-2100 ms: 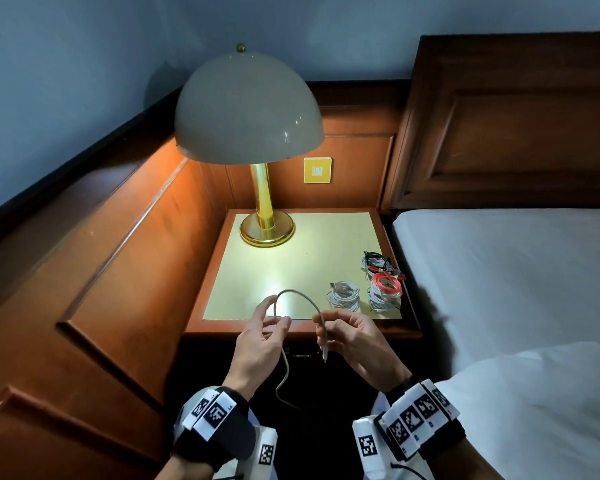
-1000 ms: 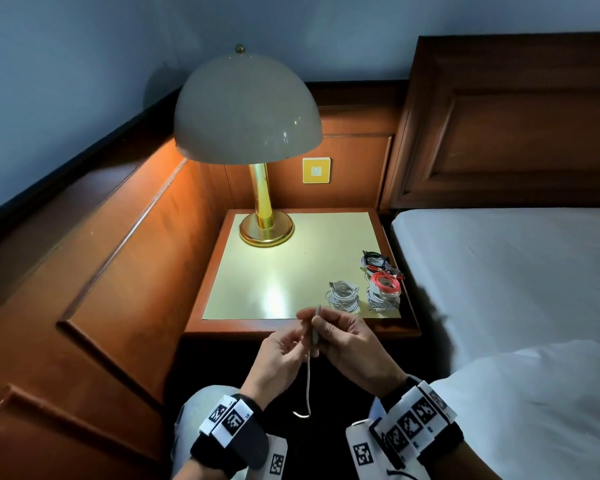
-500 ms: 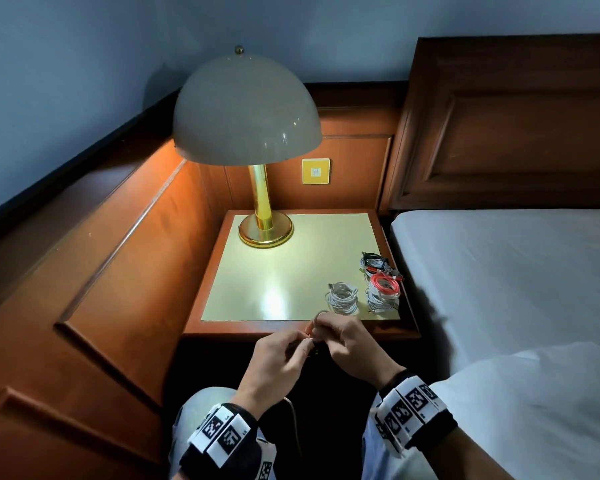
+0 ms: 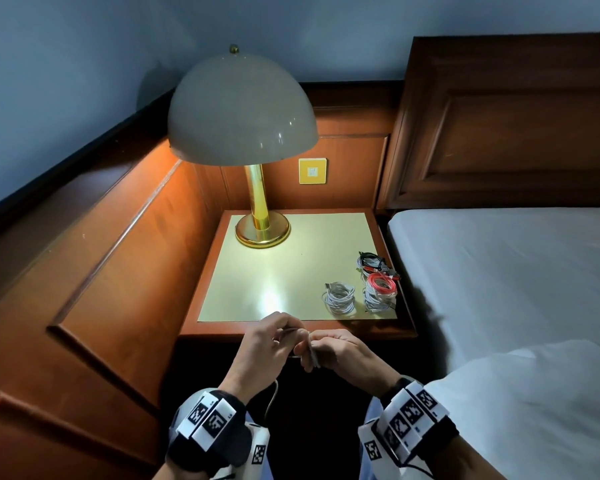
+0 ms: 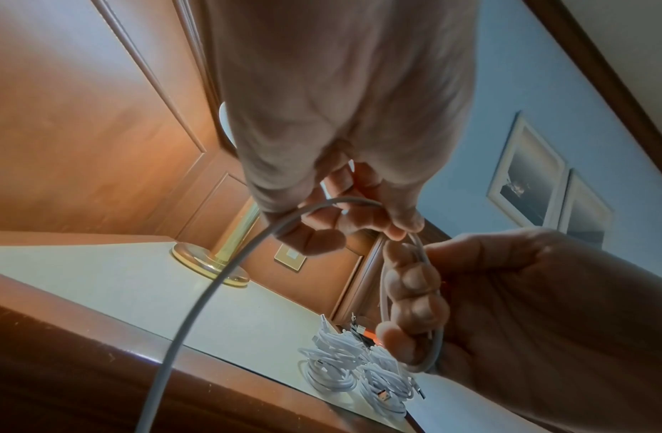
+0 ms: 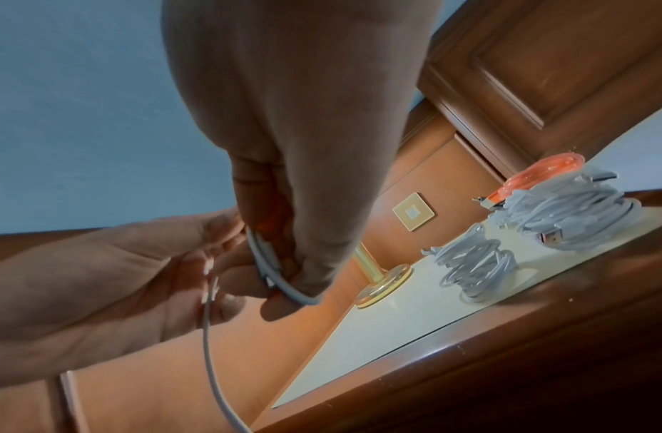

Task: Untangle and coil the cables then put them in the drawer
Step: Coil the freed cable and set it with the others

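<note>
Before nightstand (image 4: 291, 329): left hand (image 4: 262, 351), right hand (image 4: 340, 355) both pinching white cable (image 5: 211, 281).

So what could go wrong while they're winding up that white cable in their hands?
1. The white cable has a long loose tail hanging below the left hand; it might snag or twist while being wound.
2. The right hand pinches only a few small loops, so they could spring open if the grip slips.
3. The coiled bundles sit close to the nightstand's front edge, near the hands; a bump could knock them off.
</note>
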`<state>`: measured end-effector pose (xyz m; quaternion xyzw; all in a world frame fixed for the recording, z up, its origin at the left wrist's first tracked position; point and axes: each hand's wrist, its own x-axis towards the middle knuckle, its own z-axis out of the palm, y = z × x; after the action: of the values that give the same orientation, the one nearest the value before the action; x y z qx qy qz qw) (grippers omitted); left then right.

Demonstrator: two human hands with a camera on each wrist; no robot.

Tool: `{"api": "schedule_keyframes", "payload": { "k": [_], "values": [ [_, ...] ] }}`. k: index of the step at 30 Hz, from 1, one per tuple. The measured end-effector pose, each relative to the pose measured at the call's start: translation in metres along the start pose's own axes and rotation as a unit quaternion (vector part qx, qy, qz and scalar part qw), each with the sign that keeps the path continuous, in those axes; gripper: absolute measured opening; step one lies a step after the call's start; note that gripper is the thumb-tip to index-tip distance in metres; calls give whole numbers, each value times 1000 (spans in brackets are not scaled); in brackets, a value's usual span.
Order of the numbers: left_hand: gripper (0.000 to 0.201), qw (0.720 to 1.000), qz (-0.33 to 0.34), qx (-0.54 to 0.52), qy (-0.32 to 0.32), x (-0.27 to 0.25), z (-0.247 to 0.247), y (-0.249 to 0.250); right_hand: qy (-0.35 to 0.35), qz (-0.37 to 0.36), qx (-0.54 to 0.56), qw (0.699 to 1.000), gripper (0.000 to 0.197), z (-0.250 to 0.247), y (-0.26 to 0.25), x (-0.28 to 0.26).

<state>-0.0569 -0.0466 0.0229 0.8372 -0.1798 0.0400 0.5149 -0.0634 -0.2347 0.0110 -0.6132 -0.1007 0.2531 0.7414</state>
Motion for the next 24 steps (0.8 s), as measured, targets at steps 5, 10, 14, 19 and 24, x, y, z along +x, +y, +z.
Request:
{"api": "schedule_keyframes", "payload": {
  "k": [5, 10, 14, 19, 24],
  "values": [
    [3, 997, -35, -64, -21, 4, -5, 3, -25, 9, 81, 996, 25, 3, -2, -1],
    [4, 989, -60, -128, -39, 4, -4, 2, -26, 20, 107, 994, 28, 7, -2, -3],
    [3, 987, -70, -143, -34, 4, -1, -3, -24, 23, 105, 994, 30, 12, 0, -4],
    [12, 973, -98, -205, -40, 5, -2, -9, -14, 0, 68, 998, 36, 11, 5, -3],
    [18, 962, -116, -244, -37, 4, -3, -10, -15, -14, 92, 996, 35, 13, 4, -6]
  ]
}}
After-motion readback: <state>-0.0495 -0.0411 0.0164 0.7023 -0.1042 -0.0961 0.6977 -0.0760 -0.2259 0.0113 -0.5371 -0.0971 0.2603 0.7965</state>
